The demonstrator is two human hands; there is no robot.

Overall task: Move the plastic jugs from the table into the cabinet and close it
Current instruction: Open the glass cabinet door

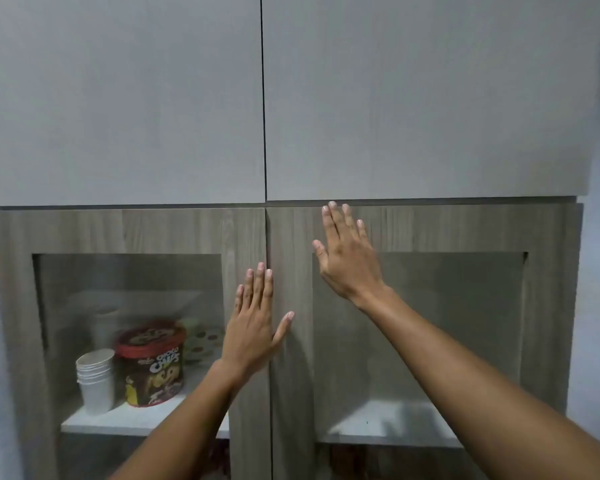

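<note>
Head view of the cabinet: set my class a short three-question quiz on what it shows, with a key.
1. True or false: the left hand lies flat with its fingers by the seam between the lower cabinet doors.
2. Which hand is higher?
3. Behind the left glass panel, the stack of paper cups stands: A) left of the Choco Chips tub, B) right of it.

Key: 1 true; 2 the right hand; 3 A.

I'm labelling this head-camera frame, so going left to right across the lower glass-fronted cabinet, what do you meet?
Stack of white paper cups → round red-lidded brown Choco Chips tub → left hand flat by the seam between the doors → right hand flat on the right wood-grain door.
</note>
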